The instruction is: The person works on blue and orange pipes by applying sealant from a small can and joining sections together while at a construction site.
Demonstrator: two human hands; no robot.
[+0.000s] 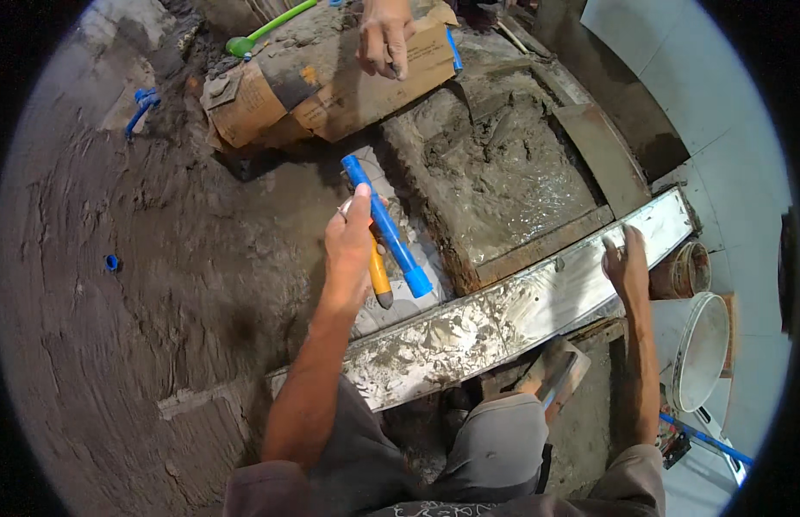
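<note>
Steadying the board (534, 306) with the right hand (627, 265), fingers loosely spread, helps imo while the left hand (349, 243) pinches 1 blue pipe (392, 238) and probably a yellow handle (379, 274).

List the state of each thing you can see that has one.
Left hand, closed
Blue pipe, held slantwise
Yellow tool handle, slanted, its tip dark
Right hand, resting on the metal plank
Metal plank, smeared
Mortar, wet, uneven
Cardboard, bent, dirty
White bucket, uncovered
Co-worker's hand, fingers partly curled

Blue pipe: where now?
Head view, near centre: the blue pipe is in the left hand, alongside the yellow tool handle, left of the wet grey mix.
</note>
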